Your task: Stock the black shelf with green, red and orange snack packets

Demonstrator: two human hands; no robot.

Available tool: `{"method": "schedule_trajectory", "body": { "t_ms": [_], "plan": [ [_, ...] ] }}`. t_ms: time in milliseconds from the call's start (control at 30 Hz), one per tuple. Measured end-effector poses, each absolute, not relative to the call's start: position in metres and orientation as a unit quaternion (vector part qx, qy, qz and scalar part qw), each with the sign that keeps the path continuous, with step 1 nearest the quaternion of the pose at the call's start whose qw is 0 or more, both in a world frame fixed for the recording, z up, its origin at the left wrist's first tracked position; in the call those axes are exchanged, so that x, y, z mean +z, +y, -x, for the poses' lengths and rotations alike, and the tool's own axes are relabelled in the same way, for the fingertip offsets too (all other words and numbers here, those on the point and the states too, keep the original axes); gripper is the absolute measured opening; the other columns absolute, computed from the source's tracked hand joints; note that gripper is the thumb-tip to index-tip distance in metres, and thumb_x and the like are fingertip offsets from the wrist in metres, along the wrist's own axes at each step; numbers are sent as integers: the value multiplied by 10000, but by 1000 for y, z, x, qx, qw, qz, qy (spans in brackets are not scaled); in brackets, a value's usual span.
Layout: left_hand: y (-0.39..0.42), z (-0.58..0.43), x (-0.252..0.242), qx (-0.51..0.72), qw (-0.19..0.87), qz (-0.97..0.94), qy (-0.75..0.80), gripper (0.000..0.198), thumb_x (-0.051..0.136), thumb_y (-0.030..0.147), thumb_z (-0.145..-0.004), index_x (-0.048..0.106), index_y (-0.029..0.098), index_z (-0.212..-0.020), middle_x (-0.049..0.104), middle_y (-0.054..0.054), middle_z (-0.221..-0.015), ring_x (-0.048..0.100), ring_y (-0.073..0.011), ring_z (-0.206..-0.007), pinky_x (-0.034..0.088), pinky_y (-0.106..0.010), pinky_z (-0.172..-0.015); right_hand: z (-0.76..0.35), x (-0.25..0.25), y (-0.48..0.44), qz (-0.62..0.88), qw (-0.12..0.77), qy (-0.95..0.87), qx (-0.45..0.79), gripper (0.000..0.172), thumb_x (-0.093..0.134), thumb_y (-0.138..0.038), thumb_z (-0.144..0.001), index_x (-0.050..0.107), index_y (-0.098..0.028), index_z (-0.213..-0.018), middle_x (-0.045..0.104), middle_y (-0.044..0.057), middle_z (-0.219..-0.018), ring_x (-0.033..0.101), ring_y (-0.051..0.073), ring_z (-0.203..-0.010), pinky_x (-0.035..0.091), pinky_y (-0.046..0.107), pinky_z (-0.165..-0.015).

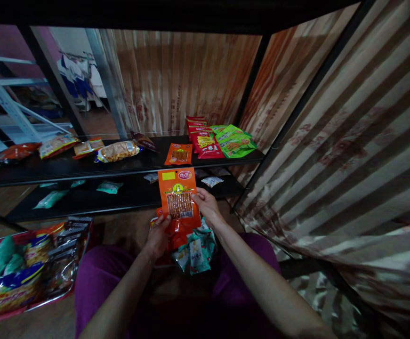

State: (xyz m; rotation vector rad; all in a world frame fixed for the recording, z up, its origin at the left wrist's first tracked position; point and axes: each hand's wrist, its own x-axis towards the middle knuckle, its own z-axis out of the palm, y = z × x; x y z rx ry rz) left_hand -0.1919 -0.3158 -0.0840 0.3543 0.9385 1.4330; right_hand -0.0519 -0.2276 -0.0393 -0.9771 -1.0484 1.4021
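Observation:
An orange snack packet (178,192) with a clear window showing brown sticks is held upright between my hands, in front of the shelf edge. My right hand (207,206) pinches its right edge. At the lower left corner, my left hand (158,235) is closed with the thumb on the front; its other fingers are mostly hidden. Below lie more orange packaging and several teal packets (200,254), between my knees. A similar orange packet (178,154) lies on the upper shelf just behind, left of red packets (205,141) and green packets (236,141).
The black shelf (67,170) carries several snack bags at left, including a bag of puffed snacks (118,151). Small teal packets (51,199) lie on the lower shelf. A red basket (31,306) full of snacks stands at left. A patterned curtain (349,165) hangs at right.

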Motion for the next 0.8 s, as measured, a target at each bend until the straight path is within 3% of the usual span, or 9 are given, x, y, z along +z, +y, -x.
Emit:
{"method": "schedule_trajectory", "body": {
  "t_ms": [167, 400, 667, 800],
  "plan": [
    [-313, 194, -81, 626, 662, -154, 383, 308, 775, 298, -646, 671, 174, -908, 710, -51, -975, 668, -180, -874, 515, -296, -814, 47, -40, -228, 414, 527, -434, 603, 330, 760, -400, -546, 663, -197, -787, 706, 10, -733, 612, 149, -620, 461, 262, -596],
    [-299, 205, -62, 616, 612, -254, 426, 372, 722, 410, -654, 677, 152, -919, 707, -50, -797, 644, -165, -682, 485, -268, -660, 40, -49, -227, 426, 514, -410, 621, 362, 768, -403, -533, 661, -193, -809, 700, 8, -708, 594, 145, -576, 452, 264, -564],
    [-305, 201, -61, 597, 611, -258, 452, 349, 771, 362, -598, 701, 137, -855, 710, -58, -781, 635, -156, -650, 479, -261, -638, 41, -49, -228, 434, 517, -412, 612, 327, 743, -382, -545, 648, -197, -798, 686, 4, -684, 597, 156, -581, 462, 273, -559],
    [-306, 198, -57, 596, 605, -259, 460, 243, 766, 304, -583, 701, 154, -762, 696, -41, -723, 614, -148, -618, 465, -251, -611, 42, -50, -224, 436, 513, -442, 593, 320, 698, -391, -594, 634, -194, -838, 679, 4, -704, 600, 156, -606, 469, 270, -577]
  ]
}}
